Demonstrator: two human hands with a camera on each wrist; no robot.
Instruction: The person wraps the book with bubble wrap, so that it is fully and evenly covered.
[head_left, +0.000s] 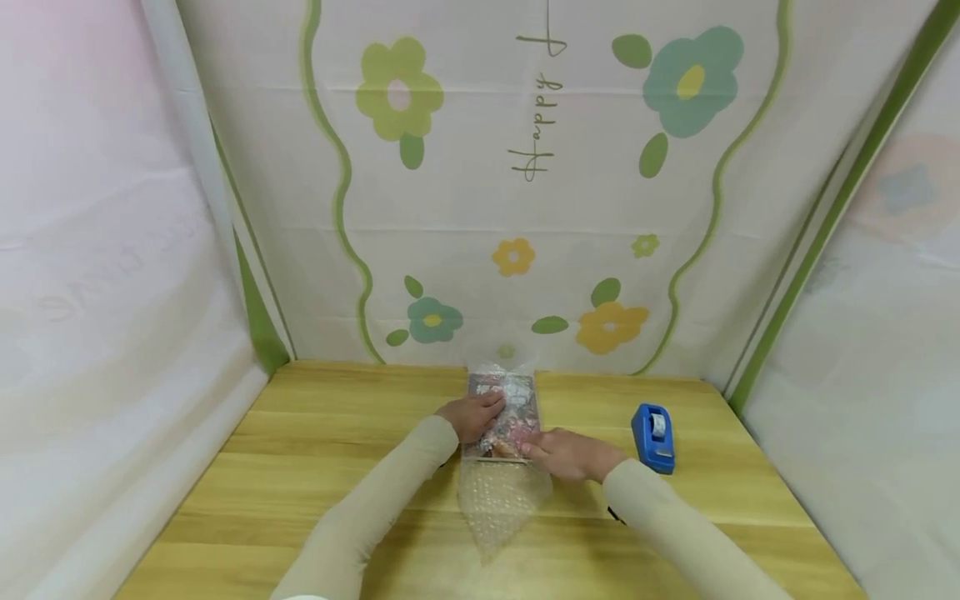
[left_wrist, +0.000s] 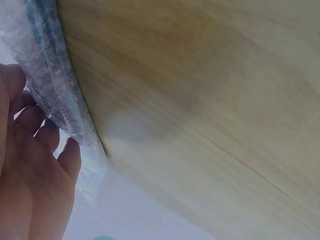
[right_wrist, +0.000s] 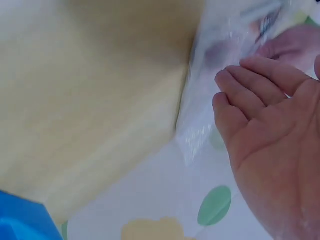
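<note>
A flat rectangular item with a colourful printed face [head_left: 513, 417] lies on the wooden table, covered by clear bubble wrap [head_left: 502, 500] that extends past its near and far ends. The left hand [head_left: 472, 417] rests on the item's left side with its fingers over the top; in the left wrist view that hand [left_wrist: 37, 155] touches the wrap [left_wrist: 60, 85] with slightly bent fingers. At the lower right edge, the right hand [head_left: 573, 454] touches the item with extended fingers. The right wrist view has this hand [right_wrist: 270, 115] against the wrap [right_wrist: 200, 110], palm visible.
A blue tape dispenser [head_left: 654, 439] stands on the table [head_left: 337, 467] to the right of the right hand; part of it [right_wrist: 25, 220] shows in the right wrist view. Floral cloth [head_left: 510, 200] hangs behind the table, and more cloth hangs at both sides.
</note>
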